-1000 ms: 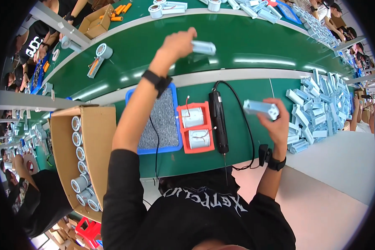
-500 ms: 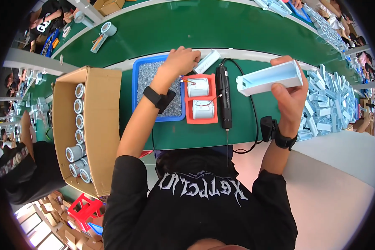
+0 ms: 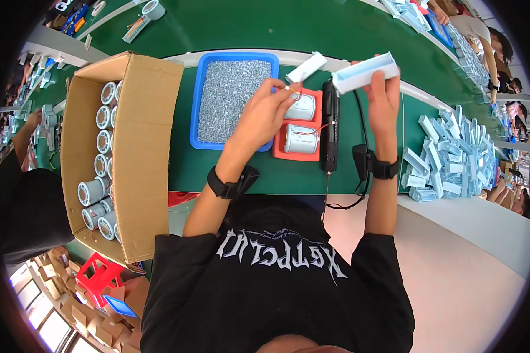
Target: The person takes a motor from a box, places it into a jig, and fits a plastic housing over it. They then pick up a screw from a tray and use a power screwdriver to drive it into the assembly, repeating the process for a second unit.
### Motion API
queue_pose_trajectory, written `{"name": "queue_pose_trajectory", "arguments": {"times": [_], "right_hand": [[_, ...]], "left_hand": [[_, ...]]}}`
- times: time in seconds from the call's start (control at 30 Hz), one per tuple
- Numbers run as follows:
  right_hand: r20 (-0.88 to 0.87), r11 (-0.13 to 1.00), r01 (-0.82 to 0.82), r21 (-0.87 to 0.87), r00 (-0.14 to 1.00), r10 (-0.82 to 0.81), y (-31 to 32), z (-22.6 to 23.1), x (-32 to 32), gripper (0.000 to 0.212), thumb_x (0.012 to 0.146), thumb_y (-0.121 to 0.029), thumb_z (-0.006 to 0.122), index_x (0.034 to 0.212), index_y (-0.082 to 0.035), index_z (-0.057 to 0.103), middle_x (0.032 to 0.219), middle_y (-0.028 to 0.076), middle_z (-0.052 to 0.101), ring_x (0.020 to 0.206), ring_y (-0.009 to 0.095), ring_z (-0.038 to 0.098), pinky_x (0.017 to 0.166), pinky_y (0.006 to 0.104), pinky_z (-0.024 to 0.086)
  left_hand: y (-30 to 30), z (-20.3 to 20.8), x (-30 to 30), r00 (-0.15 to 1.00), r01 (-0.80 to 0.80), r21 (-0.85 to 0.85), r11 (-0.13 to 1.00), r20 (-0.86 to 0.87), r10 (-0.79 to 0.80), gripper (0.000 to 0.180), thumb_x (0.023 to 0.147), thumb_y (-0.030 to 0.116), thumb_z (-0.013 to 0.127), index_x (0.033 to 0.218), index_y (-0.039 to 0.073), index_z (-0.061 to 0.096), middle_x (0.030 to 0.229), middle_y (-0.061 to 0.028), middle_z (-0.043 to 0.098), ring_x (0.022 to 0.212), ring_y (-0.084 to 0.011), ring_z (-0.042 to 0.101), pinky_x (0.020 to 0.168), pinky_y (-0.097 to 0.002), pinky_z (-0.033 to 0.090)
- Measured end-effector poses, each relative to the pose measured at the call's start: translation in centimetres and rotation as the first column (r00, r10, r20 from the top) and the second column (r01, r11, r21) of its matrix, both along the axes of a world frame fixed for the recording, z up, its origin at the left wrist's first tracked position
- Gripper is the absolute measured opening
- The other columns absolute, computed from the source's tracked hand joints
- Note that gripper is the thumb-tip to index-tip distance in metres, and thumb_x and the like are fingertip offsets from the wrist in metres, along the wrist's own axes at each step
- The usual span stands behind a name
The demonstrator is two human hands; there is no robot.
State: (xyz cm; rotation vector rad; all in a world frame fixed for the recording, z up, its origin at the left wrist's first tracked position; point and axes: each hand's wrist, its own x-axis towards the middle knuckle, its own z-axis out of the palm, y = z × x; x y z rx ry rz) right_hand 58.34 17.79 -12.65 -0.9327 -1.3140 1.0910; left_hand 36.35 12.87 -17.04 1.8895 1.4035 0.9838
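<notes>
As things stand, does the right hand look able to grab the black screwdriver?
Probably not as it is: the right hand holds a pale blue housing, so its grip is taken. The screwdriver itself lies close by, with most of its body uncovered.

Pale blue trough-shaped housing (image 3: 362,76), raised, tilted, white cylinder (image 3: 303,109) lying in red holder (image 3: 298,156), its wires (image 3: 294,90) seemingly pinched
</notes>
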Motion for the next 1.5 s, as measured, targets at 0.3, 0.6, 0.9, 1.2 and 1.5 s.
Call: {"name": "queue_pose_trajectory", "arguments": {"times": [0.3, 0.6, 0.9, 1.2, 1.5], "right_hand": [[-0.302, 0.925, -0.036, -0.379, 0.949, -0.087, 1.1, -5.0, -1.1, 0.037, 0.101, -0.036, 0.042, 0.118, -0.003, 0.048, 0.115, 0.011, 0.058, 0.108, 0.025, 0.058, 0.094, 0.0445, 0.047], [-0.429, 0.883, -0.2, -0.424, 0.903, -0.001, 0.1, -3.2, -1.8, 0.038, 0.101, -0.036, 0.041, 0.12, -0.003, 0.046, 0.114, 0.012, 0.059, 0.11, 0.026, 0.057, 0.096, 0.0449, 0.046], [-0.025, 0.974, -0.216, -0.07, 0.976, 0.215, -0.7, -0.6, -0.9, 0.048, 0.101, -0.038, 0.041, 0.135, -0.007, 0.031, 0.121, 0.02, 0.057, 0.113, 0.028, 0.056, 0.097, 0.0426, 0.045], [0.098, 0.967, -0.254, 0.032, 0.963, 0.25, -1.3, -0.8, -0.6, 0.049, 0.099, -0.038, 0.046, 0.131, -0.005, 0.029, 0.116, 0.017, 0.06, 0.113, 0.025, 0.057, 0.098, 0.0379, 0.042], [0.087, 0.942, -0.327, 0.072, 0.943, 0.321, -2.1, -0.5, -1.2, 0.047, 0.097, -0.029, 0.053, 0.13, -0.005, 0.03, 0.117, 0.018, 0.06, 0.113, 0.025, 0.058, 0.095, 0.0358, 0.046]], "left_hand": [[1.6, 1.2, 1.1, 0.991, 0.059, -0.185, 0.981, 0.132, -0.035, 0.025, 0.094, 0.011, 0.052, 0.114, 0.003, 0.066, 0.093, -0.0116, 0.065, 0.072, -0.0224, 0.064, 0.066, -0.0338, 0.05], [1.5, 0.9, 1.4, 0.877, 0.208, -0.294, 0.933, 0.479, -0.045, 0.022, 0.093, 0.007, 0.056, 0.11, -0.001, 0.066, 0.089, -0.0083, 0.065, 0.071, -0.0131, 0.064, 0.065, -0.0266, 0.052], [1.5, 1.2, 0.9, 0.921, 0.23, -0.156, 0.96, 0.352, -0.163, 0.015, 0.09, 0.004, 0.058, 0.101, -0.002, 0.066, 0.086, -0.0081, 0.062, 0.071, -0.0139, 0.061, 0.062, -0.0268, 0.05], [1.3, 0.7, 0.9, 0.894, 0.222, -0.126, 0.967, 0.422, -0.15, 0.01, 0.089, 0.001, 0.058, 0.095, -0.004, 0.064, 0.085, -0.0084, 0.061, 0.067, -0.0146, 0.058, 0.061, -0.0282, 0.047], [1.3, 1.4, 0.8, 0.942, 0.21, -0.156, 0.965, 0.297, -0.157, 0.011, 0.086, -0.003, 0.058, 0.094, -0.005, 0.065, 0.082, -0.0104, 0.062, 0.071, -0.0175, 0.061, 0.062, -0.0289, 0.049]]}}
